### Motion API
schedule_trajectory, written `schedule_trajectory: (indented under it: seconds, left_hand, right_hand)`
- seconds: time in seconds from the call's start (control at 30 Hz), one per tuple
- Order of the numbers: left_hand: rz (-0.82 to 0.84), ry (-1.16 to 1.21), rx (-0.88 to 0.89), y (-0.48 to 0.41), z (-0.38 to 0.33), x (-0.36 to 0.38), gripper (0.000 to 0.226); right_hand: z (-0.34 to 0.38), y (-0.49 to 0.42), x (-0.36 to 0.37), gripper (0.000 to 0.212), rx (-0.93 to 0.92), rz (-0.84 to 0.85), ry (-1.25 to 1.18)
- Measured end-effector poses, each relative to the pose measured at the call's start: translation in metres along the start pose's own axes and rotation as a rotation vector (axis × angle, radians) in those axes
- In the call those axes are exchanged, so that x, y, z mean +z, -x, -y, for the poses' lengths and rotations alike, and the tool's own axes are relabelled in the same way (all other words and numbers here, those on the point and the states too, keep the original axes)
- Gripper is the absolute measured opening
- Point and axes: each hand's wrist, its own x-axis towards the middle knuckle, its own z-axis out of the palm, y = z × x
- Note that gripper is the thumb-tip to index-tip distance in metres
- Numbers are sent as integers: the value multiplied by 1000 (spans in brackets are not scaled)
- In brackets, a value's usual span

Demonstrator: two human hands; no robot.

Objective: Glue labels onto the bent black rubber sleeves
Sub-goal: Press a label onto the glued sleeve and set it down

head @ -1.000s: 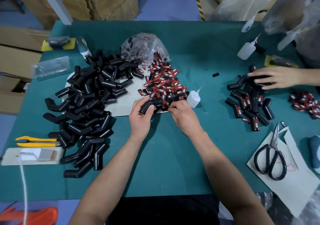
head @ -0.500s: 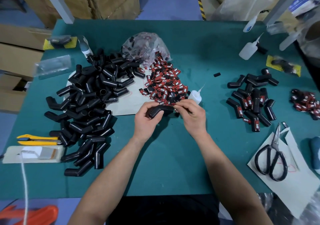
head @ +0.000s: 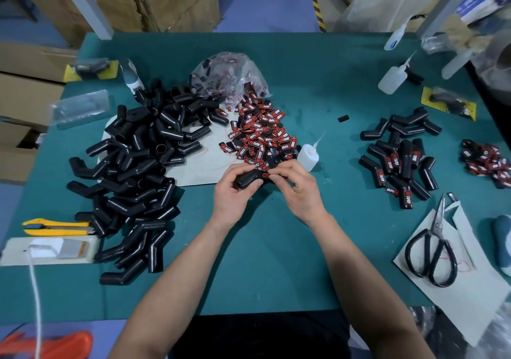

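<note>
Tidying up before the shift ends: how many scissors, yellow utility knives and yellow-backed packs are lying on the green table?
Scissors: 1
Yellow utility knife: 1
Yellow-backed packs: 2, far left and far right
Total: 4

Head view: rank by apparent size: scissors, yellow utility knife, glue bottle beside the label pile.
1. scissors
2. yellow utility knife, shorter and slimmer
3. glue bottle, smallest, though it lies farther from the camera, which shrinks it somewhat
</note>
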Motion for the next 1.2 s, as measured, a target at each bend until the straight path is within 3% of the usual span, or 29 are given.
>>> schedule_trajectory:
  seconds: [1.2]
  left_hand:
    - [-2, -53, 131, -1, 5, -1, 34]
  right_hand:
    - [-8, 2, 7, 13, -63, -33, 48]
